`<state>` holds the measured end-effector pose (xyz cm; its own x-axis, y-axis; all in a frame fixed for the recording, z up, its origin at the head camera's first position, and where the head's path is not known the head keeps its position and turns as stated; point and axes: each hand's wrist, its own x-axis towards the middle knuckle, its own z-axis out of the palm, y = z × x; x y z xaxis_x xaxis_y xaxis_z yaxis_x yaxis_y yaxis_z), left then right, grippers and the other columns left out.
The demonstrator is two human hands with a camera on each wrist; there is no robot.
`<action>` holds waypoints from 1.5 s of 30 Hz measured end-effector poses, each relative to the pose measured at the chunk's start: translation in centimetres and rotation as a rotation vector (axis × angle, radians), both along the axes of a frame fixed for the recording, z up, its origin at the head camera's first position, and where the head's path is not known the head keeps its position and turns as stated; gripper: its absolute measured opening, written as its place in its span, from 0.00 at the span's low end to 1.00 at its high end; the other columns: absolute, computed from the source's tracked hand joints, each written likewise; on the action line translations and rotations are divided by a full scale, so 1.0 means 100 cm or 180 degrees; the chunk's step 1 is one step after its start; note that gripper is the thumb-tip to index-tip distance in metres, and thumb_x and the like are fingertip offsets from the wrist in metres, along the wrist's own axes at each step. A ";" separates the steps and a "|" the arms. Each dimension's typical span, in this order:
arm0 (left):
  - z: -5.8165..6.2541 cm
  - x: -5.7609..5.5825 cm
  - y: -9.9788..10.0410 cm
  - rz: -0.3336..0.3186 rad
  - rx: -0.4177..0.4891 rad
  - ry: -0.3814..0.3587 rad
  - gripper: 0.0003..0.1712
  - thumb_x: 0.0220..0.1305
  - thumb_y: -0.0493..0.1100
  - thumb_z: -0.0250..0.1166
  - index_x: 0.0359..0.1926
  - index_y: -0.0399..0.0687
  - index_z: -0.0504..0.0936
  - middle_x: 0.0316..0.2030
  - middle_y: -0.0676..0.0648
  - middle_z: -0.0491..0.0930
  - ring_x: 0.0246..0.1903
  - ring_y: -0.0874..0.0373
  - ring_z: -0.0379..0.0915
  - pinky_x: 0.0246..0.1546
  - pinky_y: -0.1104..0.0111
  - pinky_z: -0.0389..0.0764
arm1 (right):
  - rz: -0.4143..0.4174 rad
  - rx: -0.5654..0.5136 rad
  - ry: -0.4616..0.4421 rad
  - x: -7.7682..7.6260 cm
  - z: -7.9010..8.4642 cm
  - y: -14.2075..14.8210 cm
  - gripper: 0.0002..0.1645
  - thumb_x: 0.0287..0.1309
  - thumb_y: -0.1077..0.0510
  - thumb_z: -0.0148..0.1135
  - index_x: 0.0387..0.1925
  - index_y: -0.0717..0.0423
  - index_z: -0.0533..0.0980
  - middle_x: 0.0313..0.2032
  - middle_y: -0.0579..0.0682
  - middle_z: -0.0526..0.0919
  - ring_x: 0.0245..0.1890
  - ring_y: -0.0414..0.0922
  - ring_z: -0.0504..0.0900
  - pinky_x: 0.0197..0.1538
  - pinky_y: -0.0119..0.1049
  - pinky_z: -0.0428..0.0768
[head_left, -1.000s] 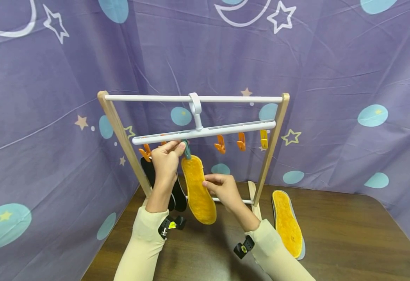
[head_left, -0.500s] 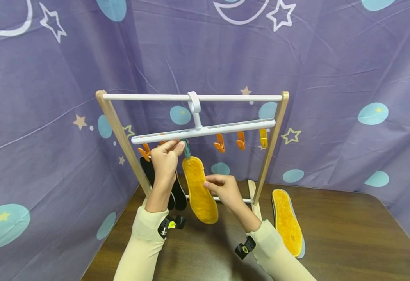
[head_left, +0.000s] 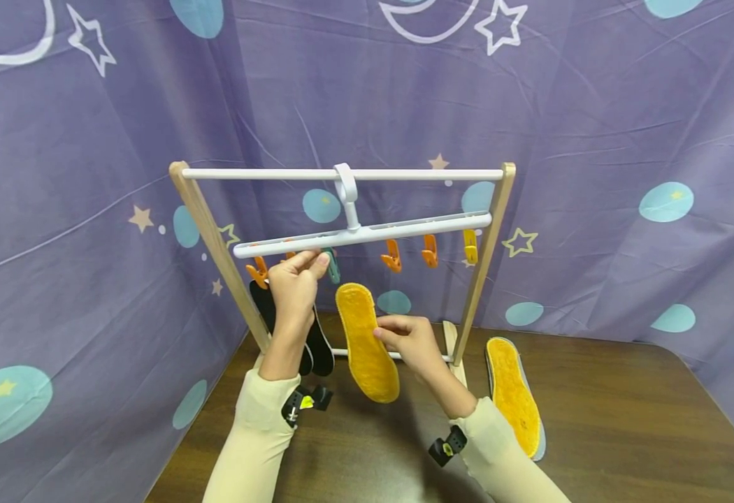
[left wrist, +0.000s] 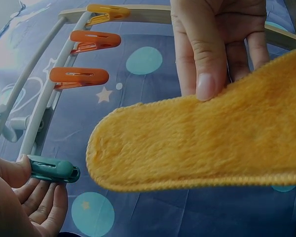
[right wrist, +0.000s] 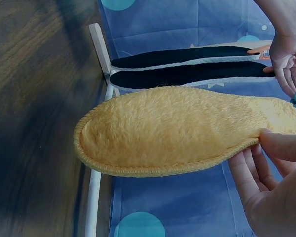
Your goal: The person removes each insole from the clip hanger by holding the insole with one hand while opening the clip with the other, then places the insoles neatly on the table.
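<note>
My right hand point(head_left: 414, 344) pinches a fuzzy yellow insole point(head_left: 368, 353) by its long edge between thumb and fingers. The insole hangs tilted, its narrow end up. At the white clip hanger point(head_left: 411, 228), my left hand point(head_left: 296, 288) grips a green clip point(head_left: 332, 267) at its upper end, thumb on one side and fingers on the other. In the left wrist view a slim gap separates this clip point(left wrist: 54, 169) from the insole's narrow end point(left wrist: 106, 148). Two black insoles point(right wrist: 187, 76) hang from clips further left, partly hidden behind my left hand and forearm in the head view.
Orange clips point(head_left: 392, 256) and a yellow clip point(head_left: 470, 246) hang along the hanger's right half. A wooden rack point(head_left: 206, 244) with a white top rod point(head_left: 430, 174) carries the hanger. Another yellow insole point(head_left: 514, 398) with a grey underside lies at right on the brown table point(head_left: 619, 405).
The yellow insole has come away from the green clip, moving slightly right and down with my right hand. My left hand keeps its hold on the clip.
</note>
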<state>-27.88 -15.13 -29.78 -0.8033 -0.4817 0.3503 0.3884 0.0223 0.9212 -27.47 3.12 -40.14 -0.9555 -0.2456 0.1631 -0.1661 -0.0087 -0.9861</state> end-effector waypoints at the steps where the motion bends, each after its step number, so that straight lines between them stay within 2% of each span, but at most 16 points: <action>1: 0.000 0.000 0.000 -0.0001 -0.0004 0.0008 0.11 0.62 0.28 0.69 0.45 0.25 0.87 0.32 0.41 0.90 0.31 0.70 0.82 0.37 0.79 0.83 | -0.0003 0.0001 -0.0005 0.000 -0.001 0.001 0.12 0.61 0.68 0.69 0.46 0.69 0.85 0.43 0.64 0.89 0.34 0.36 0.86 0.41 0.37 0.89; 7: -0.002 -0.001 -0.001 -0.0025 0.0019 0.0039 0.11 0.61 0.27 0.69 0.44 0.22 0.86 0.27 0.52 0.89 0.28 0.72 0.81 0.36 0.80 0.82 | -0.0060 0.0031 -0.0069 -0.003 -0.004 0.011 0.12 0.61 0.67 0.69 0.46 0.69 0.85 0.43 0.64 0.89 0.34 0.35 0.86 0.41 0.36 0.89; 14: -0.002 0.000 -0.001 -0.0050 -0.0040 0.0052 0.11 0.62 0.27 0.69 0.44 0.22 0.85 0.25 0.58 0.87 0.27 0.72 0.81 0.35 0.80 0.81 | -0.0073 0.0094 -0.0059 -0.003 -0.004 0.028 0.14 0.62 0.67 0.68 0.48 0.69 0.84 0.44 0.64 0.89 0.34 0.36 0.86 0.42 0.37 0.89; 24: 0.000 0.002 0.001 -0.0206 0.0104 0.0024 0.13 0.63 0.26 0.67 0.48 0.20 0.83 0.25 0.60 0.87 0.29 0.72 0.82 0.36 0.80 0.82 | -0.0097 0.0142 -0.0110 -0.004 -0.004 0.052 0.14 0.63 0.66 0.67 0.49 0.70 0.83 0.43 0.62 0.89 0.36 0.37 0.87 0.43 0.37 0.89; 32: -0.003 0.001 0.001 -0.0262 0.0171 0.0076 0.13 0.62 0.25 0.67 0.47 0.19 0.83 0.28 0.55 0.88 0.30 0.71 0.83 0.37 0.80 0.83 | -0.0222 0.0231 -0.0110 -0.001 -0.005 0.071 0.15 0.64 0.66 0.67 0.50 0.72 0.83 0.43 0.61 0.90 0.35 0.36 0.87 0.43 0.36 0.89; 39: -0.005 0.003 0.000 -0.0212 0.0094 0.0066 0.13 0.62 0.25 0.67 0.48 0.20 0.83 0.31 0.52 0.89 0.31 0.71 0.83 0.37 0.80 0.83 | -0.0344 0.0279 -0.0182 0.000 -0.010 0.088 0.15 0.63 0.65 0.69 0.49 0.70 0.83 0.35 0.50 0.91 0.32 0.36 0.85 0.41 0.36 0.88; 41: -0.005 0.004 0.000 -0.0204 0.0101 0.0063 0.13 0.62 0.25 0.67 0.48 0.21 0.84 0.33 0.48 0.89 0.32 0.70 0.83 0.37 0.79 0.83 | -0.0352 0.0285 -0.0175 0.001 -0.011 0.095 0.16 0.63 0.65 0.68 0.49 0.71 0.83 0.35 0.47 0.90 0.32 0.36 0.85 0.41 0.37 0.88; 45: -0.004 0.005 0.000 -0.0179 0.0098 0.0063 0.15 0.63 0.25 0.66 0.51 0.21 0.82 0.43 0.32 0.87 0.33 0.71 0.83 0.39 0.80 0.83 | -0.0366 0.0306 -0.0211 0.005 -0.011 0.108 0.18 0.64 0.63 0.68 0.51 0.72 0.82 0.35 0.46 0.90 0.32 0.36 0.83 0.41 0.35 0.87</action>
<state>-27.34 -15.13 -30.14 -0.8225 -0.4468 0.3520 0.4064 -0.0285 0.9133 -26.94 13.93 -41.27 -0.9862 -0.1453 0.0798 -0.0951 0.1015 -0.9903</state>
